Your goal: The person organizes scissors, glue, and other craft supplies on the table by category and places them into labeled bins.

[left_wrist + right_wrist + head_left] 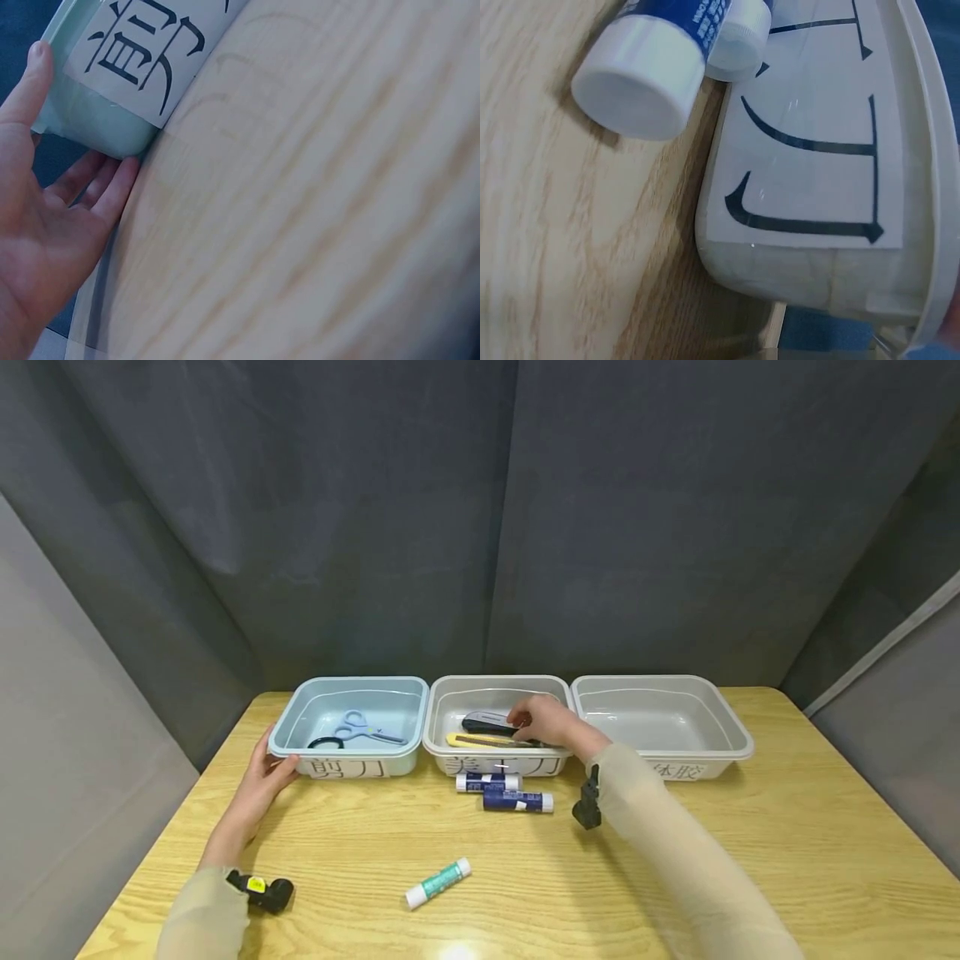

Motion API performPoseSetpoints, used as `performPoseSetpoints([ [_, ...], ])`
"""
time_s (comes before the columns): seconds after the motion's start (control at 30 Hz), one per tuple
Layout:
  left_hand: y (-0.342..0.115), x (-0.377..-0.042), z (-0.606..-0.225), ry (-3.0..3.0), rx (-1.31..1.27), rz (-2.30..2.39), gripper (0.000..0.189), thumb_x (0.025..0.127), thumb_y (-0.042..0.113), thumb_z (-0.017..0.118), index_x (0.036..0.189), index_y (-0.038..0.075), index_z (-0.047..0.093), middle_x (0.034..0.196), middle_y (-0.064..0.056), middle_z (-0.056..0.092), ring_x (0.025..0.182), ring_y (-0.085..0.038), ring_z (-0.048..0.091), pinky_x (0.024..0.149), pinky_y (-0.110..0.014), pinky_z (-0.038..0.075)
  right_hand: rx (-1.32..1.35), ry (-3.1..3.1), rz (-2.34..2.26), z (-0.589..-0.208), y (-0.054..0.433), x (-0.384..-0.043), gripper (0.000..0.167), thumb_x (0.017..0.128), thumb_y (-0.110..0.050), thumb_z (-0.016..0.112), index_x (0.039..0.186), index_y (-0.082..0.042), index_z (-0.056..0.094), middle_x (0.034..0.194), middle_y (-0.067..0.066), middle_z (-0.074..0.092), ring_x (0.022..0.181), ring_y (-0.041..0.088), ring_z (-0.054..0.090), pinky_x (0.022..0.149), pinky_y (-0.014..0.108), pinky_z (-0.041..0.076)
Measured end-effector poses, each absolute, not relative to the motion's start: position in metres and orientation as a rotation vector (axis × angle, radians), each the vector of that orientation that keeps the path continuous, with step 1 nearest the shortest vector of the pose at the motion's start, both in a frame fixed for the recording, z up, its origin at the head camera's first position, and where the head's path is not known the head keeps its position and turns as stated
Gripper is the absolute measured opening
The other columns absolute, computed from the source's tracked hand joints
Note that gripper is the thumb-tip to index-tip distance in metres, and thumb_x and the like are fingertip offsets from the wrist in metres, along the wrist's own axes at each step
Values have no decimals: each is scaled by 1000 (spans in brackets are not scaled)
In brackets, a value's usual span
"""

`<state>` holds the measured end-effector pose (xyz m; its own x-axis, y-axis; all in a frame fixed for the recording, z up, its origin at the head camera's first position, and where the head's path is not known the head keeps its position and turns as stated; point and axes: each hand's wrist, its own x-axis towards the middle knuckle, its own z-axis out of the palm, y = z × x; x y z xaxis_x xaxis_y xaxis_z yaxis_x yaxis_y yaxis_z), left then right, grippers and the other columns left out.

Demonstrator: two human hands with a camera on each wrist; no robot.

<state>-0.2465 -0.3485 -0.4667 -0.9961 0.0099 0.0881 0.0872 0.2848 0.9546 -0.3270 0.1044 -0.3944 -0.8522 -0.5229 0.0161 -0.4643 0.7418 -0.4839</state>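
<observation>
Right hand (550,721), seen from the head, is beside a black knife (483,724) in the middle bin (501,685); whether it pinches anything is unclear. Left wrist view: left hand (52,225) grips the blue bin (97,120) left of the middle bin. Right wrist view: glue sticks (641,79) front the middle bin.

The left bin (375,697), middle bin (465,697) and right bin (645,714) stand in a row on the tabletop (337,860), before a curtain (375,527). Scissors (369,731) lie in the left bin, utility knives (491,723) in the middle. Two glue sticks (513,801) lie before the middle bin; a third (438,883) lies nearer, to their left.
</observation>
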Motion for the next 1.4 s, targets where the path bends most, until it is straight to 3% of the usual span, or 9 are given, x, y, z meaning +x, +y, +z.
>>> performPoseSetpoints([
  [0.2, -348, -247, -465, -2472, -79, -1850, 72, 95, 30, 46, 146, 29, -5, 143, -20, 17, 109, -2, 37, 84, -9, 42, -795, 2833, -862, -392, 106, -321, 24, 85, -13, 63, 106, -2, 65, 94, 6, 66, 86, 19, 61, 78, 33, 49],
  [0.47, -347, -246, -460, -2473, -7, -1902, 75, 93, 34, 48, 145, 36, -6, 145, -20, 12, 126, -29, 27, 83, -8, 41, -796, 2889, -934, -391, 115, -315, 20, 86, -15, 62, 103, -5, 66, 89, 3, 65, 81, 15, 58, 74, 31, 48],
  [0.53, -346, -245, -460, -2446, -7, -1930, 76, 93, 32, 50, 146, 33, -5, 145, -21, 10, 124, -25, 31, 84, -9, 42, -809, 2907, -944, -388, 117, -310, 19, 86, -15, 62, 102, -5, 66, 88, 4, 65, 80, 15, 58, 73, 31, 48],
  [0.67, -347, -243, -456, -2406, -4, -1944, 76, 93, 27, 52, 147, 25, -1, 145, -19, 8, 110, -3, 39, 84, -9, 42, -817, 2940, -960, -384, 123, -303, 18, 86, -16, 62, 100, -5, 66, 87, 4, 66, 78, 15, 59, 71, 30, 48],
  [0.73, -348, -242, -452, -2447, 32, -1879, 76, 92, 29, 52, 147, 23, 0, 145, -17, 6, 110, -1, 40, 86, -8, 39, -798, 2950, -964, -383, 126, -300, 18, 86, -16, 62, 101, -6, 66, 87, 3, 66, 78, 15, 59, 71, 30, 48],
  [0.9, -349, -240, -442, -2592, 129, -1689, 80, 90, 39, 52, 148, 18, 0, 147, -15, -8, 130, -30, 29, 105, -35, 27, -759, 2976, -971, -379, 135, -295, 18, 86, -16, 61, 102, -8, 66, 88, 4, 65, 79, 15, 59, 71, 31, 49],
  [1.0, -348, -240, -438, -2660, 125, -1573, 82, 89, 43, 52, 147, 14, 2, 146, -20, -9, 130, -43, 22, 105, -55, 20, -748, 2988, -989, -377, 141, -292, 18, 86, -15, 61, 102, -7, 66, 90, 5, 66, 80, 17, 60, 73, 33, 49],
  [1.17, -347, -237, -431, -2789, 134, -1276, 84, 88, 51, 49, 146, 6, 8, 144, -27, -3, 127, -49, 18, 100, -63, 21, -722, 3019, -1025, -376, 154, -283, 20, 86, -12, 61, 104, -4, 65, 95, 9, 66, 83, 20, 61, 75, 36, 51],
  [1.4, -342, -231, -421, -2832, 153, -1038, 84, 88, 53, 48, 142, -5, 18, 142, -32, 1, 129, -50, 9, 98, -66, 19, -670, 3108, -1032, -377, 172, -274, 21, 85, -13, 62, 104, -4, 66, 94, 10, 67, 82, 23, 61, 75, 40, 50],
])
